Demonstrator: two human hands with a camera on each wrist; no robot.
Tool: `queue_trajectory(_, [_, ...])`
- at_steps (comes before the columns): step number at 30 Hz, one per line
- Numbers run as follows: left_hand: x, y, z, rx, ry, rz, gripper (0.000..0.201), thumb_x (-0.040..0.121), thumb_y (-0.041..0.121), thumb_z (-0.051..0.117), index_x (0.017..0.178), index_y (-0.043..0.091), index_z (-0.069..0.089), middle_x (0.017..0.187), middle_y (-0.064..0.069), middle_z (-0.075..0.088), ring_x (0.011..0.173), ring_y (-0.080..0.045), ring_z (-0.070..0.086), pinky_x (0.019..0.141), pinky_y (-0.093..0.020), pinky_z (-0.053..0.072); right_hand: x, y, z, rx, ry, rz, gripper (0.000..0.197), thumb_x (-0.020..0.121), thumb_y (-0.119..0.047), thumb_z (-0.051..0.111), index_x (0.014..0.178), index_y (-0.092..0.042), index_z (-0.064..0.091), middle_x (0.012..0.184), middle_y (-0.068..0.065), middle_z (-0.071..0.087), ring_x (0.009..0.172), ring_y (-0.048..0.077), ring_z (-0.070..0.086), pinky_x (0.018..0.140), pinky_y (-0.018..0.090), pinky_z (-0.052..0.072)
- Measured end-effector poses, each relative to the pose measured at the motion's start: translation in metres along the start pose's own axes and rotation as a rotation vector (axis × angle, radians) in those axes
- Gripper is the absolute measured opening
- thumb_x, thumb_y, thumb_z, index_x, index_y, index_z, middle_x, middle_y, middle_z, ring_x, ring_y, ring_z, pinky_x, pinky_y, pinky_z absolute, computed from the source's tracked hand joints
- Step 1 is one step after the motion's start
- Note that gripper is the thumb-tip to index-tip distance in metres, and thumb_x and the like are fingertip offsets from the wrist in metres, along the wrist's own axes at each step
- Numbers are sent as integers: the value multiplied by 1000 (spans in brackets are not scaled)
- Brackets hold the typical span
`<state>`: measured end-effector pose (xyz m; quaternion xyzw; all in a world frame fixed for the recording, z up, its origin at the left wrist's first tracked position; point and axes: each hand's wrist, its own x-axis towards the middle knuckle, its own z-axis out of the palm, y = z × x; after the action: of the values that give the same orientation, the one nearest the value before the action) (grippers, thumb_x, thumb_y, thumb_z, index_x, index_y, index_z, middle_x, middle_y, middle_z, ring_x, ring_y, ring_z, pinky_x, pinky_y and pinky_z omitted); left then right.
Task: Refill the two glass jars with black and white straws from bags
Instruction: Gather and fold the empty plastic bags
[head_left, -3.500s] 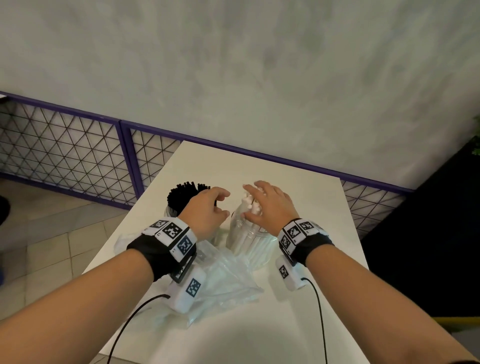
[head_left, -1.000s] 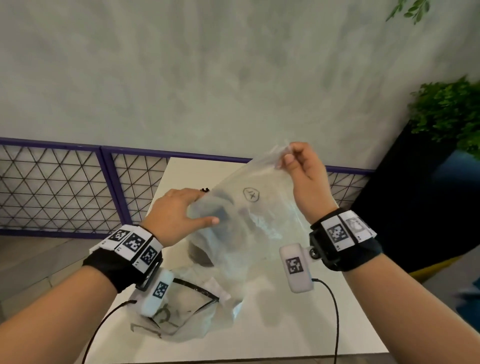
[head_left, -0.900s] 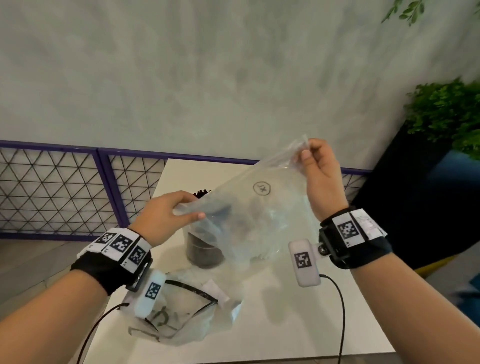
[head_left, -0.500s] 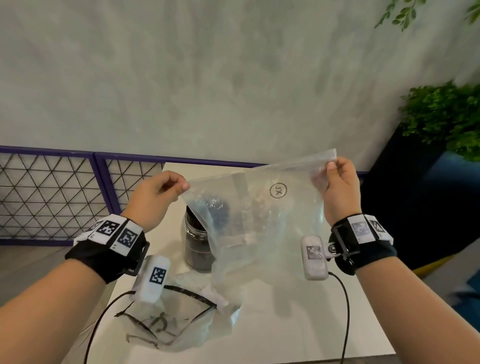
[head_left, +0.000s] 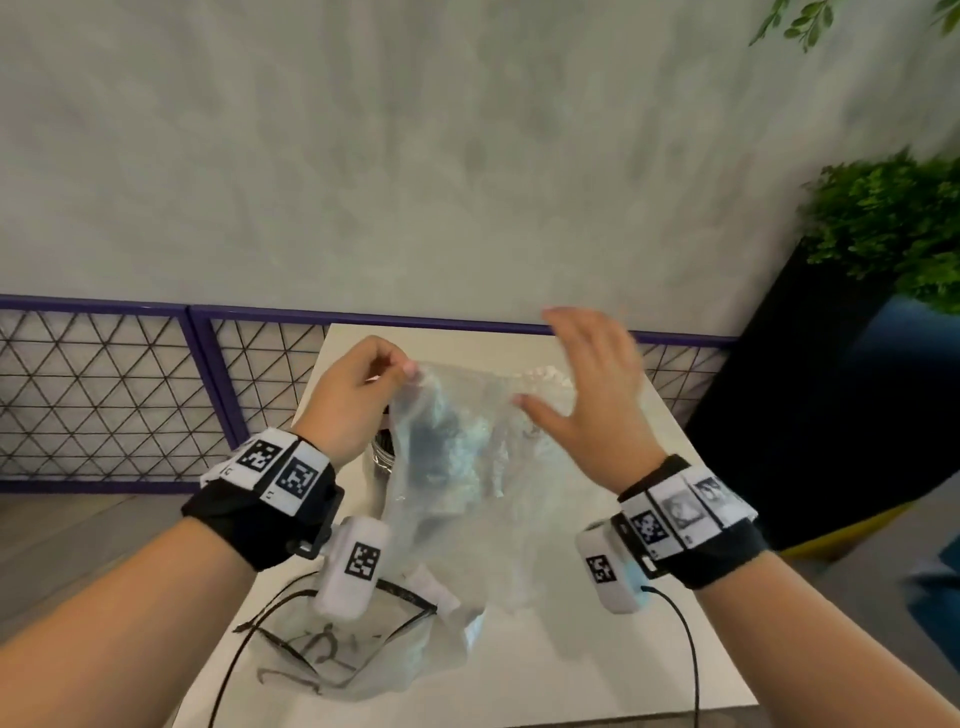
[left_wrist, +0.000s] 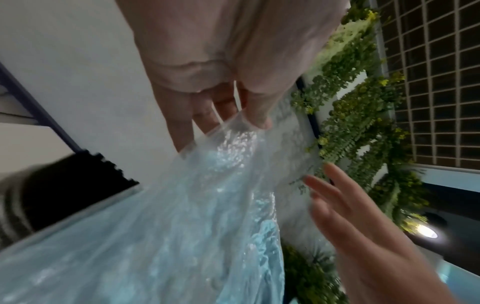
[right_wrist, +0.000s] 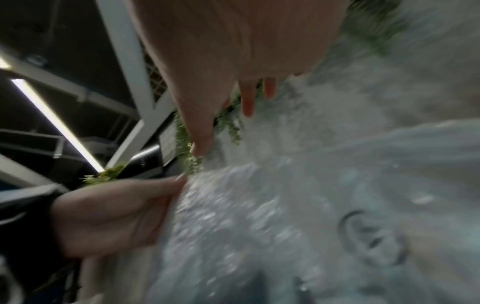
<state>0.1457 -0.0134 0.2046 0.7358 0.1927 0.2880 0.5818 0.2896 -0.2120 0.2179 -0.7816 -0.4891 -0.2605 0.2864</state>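
The clear bag (head_left: 457, 467) hangs over the worktop (head_left: 597, 649), in front of the jars, pinched at its top corner by my left hand (head_left: 358, 395). My right hand (head_left: 582, 395), fingers spread and holding nothing, should catch the opposite corner so it folds flat without sweeping the jar of black straws (left_wrist: 52, 191).

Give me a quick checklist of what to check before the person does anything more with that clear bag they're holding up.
1. Left hand pinches a top corner of the clear bag: ok.
2. Right hand has hold of the bag: not ok; its fingers are spread and grip nothing.
3. Bag is emptied of straws: ok, none show through the plastic.
4. Jar of black straws stands upright on the table: cannot tell, the bag hides most of it.
5. Jar of white straws is filled: cannot tell, it is hidden behind the bag.
6. Second bag lies flat on the table: ok.
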Motion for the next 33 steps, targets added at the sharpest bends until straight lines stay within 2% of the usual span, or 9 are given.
queue_trajectory(3, [-5,10,17,0,-60,102,15,92,27,59,78,32,58,90,0,64,97,-31,63,82,-53,55,9,-26,18,19,-242,-11,62,84,-58,54,137,-27,44,122,-8,58,124,15,43,115,46,13])
queue_trajectory(6, [-9,11,19,-33,-88,169,8,85,35,62,91,31,59,96,6,67,93,-12,63,85,-33,50,24,-21,21,203,-155,9,13,88,-31,64,99,-23,67,91,-11,68,90,9,60,102,40,38])
queue_trajectory(9, [-11,-6,1,81,-210,-52,49,80,45,67,123,31,48,123,5,57,107,-6,55,91,-22,40,35,-3,7,352,-128,188,8,92,-24,60,92,-18,65,89,-9,65,83,4,58,77,8,43])
queue_trajectory(12, [-17,-41,-23,503,-442,-245,73,76,47,73,137,29,37,129,12,44,119,-10,42,103,-29,35,41,22,-1,485,-138,359,8,95,-25,55,92,-21,62,85,-6,65,79,5,60,70,3,40])
queue_trajectory(17, [-14,-76,-40,539,-223,-243,7,87,26,66,94,26,64,100,2,66,101,-21,61,87,-29,45,41,46,-1,597,-26,488,15,95,-20,55,83,-28,60,78,-6,64,70,5,61,74,20,45])
queue_trajectory(20, [-12,-72,-44,557,-122,-150,11,90,22,62,82,29,63,81,3,68,86,-20,65,77,-30,46,39,56,-6,623,65,538,17,96,-17,54,82,-26,59,76,-1,61,63,-3,57,70,10,43])
queue_trajectory(26, [-3,-50,-46,599,43,-75,25,91,37,58,78,16,59,68,-1,63,65,-20,59,61,-31,44,44,67,-14,573,150,537,8,95,-19,55,95,-18,63,75,-9,59,69,5,55,73,20,43])
queue_trajectory(29, [-3,-50,-48,566,-18,-79,23,90,36,59,78,17,60,69,-1,62,68,-18,61,64,-29,47,51,69,-22,577,198,515,7,95,-18,55,94,-20,62,77,-9,60,64,-1,56,71,15,43])
queue_trajectory(33, [-4,-51,-45,340,-121,-82,13,88,10,64,88,23,65,82,1,66,80,-16,61,80,-28,52,58,71,-33,587,252,510,10,96,-17,54,90,-24,58,77,-8,59,58,-7,54,66,8,43])
